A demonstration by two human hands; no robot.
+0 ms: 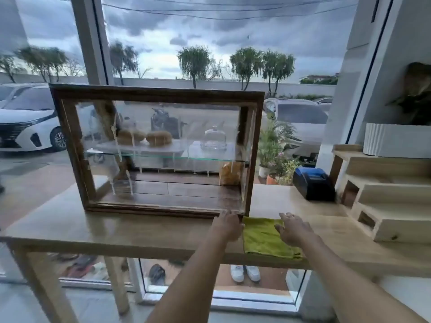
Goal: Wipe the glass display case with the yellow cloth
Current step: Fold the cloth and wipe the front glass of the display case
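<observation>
Wooden desk (70, 227) by window: yellow cloth (263, 238) soft, light, pinch any edge; glass display case (158, 150) fragile, probably heavy; left hand (227, 226) and right hand (292, 229) grip open, empty.

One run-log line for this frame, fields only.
phase: pre-wipe | cloth: flat on table, not held | left hand: at case corner | right hand: open above cloth | glass: streaked

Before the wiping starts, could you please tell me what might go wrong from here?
1. The display case sits near the table's front edge; a hard wipe could shift it.
2. White drips streak the glass and may smear rather than lift.
3. The yellow cloth overhangs the table edge and lies flat, in neither the left hand nor the right hand; it might slide off.
</observation>
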